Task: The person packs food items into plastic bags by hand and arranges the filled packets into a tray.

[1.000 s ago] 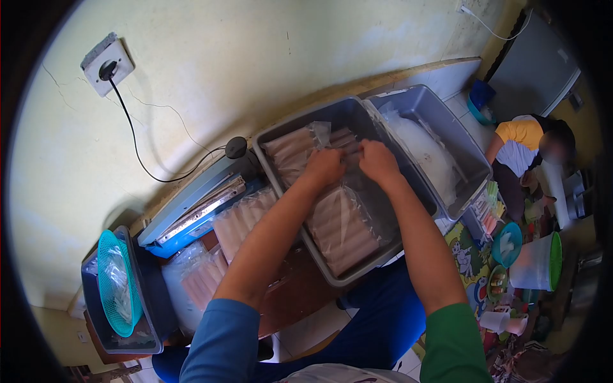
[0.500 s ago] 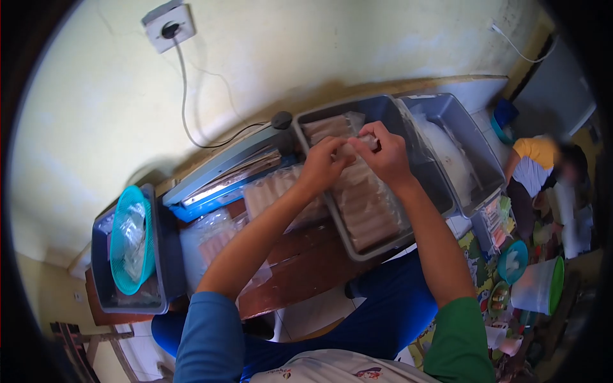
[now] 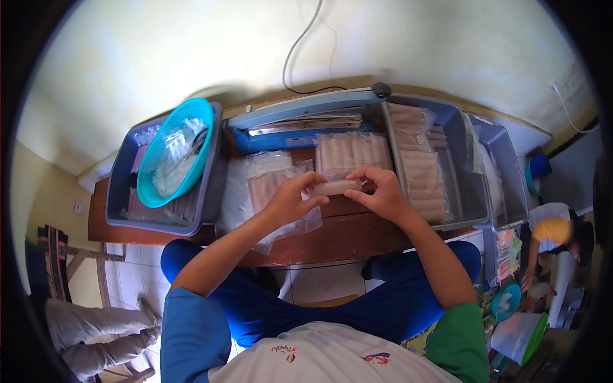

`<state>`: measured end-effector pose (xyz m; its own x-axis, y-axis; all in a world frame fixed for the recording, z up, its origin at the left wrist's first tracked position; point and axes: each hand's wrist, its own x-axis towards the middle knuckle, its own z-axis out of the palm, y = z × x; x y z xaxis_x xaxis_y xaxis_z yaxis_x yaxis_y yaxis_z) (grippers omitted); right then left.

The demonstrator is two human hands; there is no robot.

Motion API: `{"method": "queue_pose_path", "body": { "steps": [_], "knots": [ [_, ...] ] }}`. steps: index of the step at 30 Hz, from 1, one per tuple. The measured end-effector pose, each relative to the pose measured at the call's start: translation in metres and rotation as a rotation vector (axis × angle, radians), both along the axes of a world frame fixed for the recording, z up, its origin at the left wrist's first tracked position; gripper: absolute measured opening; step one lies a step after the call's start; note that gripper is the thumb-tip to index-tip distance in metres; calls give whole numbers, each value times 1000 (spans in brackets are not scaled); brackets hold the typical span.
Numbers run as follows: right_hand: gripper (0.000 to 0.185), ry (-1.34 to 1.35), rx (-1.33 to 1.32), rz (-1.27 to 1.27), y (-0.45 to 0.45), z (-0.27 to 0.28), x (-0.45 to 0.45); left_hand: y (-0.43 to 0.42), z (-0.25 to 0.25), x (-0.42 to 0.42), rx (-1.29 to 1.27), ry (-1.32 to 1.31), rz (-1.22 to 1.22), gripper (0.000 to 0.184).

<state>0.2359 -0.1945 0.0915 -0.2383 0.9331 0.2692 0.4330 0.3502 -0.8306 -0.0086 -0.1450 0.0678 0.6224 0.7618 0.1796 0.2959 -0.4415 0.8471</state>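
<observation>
Between both hands, above the front of the brown table [image 3: 338, 233], is a pale wrapped stick [image 3: 336, 187]. My left hand [image 3: 295, 196] pinches its left end, and my right hand [image 3: 382, 196] grips the right end between thumb and fingers. Just behind the stick lies a clear pack of pinkish-brown sticks [image 3: 353, 153]. Another plastic-wrapped pack [image 3: 268, 186] sits under and beside my left hand, partly covered by the forearm. To the right, a grey bin [image 3: 474, 221] contains several flat packs of similar sticks [image 3: 421, 186].
A blue-and-grey bar sealer [image 3: 300, 140] stands along the wall. At left, a turquoise basket [image 3: 206, 113] with clear plastic rests tilted on a blue-grey bin [image 3: 115, 191]. A second grey bin [image 3: 514, 185] adjoins the right one. A person [image 3: 549, 223] is low at far right; someone's legs [image 3: 105, 335] show lower left.
Both hands have moved from over the right-hand grey bin to the table's middle, carrying the pale stick. The view has turned and levelled, and someone's legs now show at lower left.
</observation>
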Motion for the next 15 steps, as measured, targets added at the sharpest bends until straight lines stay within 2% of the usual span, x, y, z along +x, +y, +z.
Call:
{"method": "queue_pose_path", "body": {
  "steps": [3,5,6,8,11,15],
  "knots": [
    [28,73,-52,-1,-8,-2,-20,-13,-8,-27,25,44,4,45],
    [24,195,-19,-27,-14,-3,-29,-17,-10,-39,167,70,34,47],
    [24,188,-21,-23,-17,-1,-31,-19,-12,-42,165,64,38,47],
    [23,122,-79,-55,-24,6,-33,-24,-16,-48,351,206,9,50],
    [22,247,-225,-23,-31,5,-40,-32,-19,-44,409,271,-22,50],
    [22,230,-213,16,-38,6,-45,-38,-19,-40,464,314,-29,44]
  ]
}}
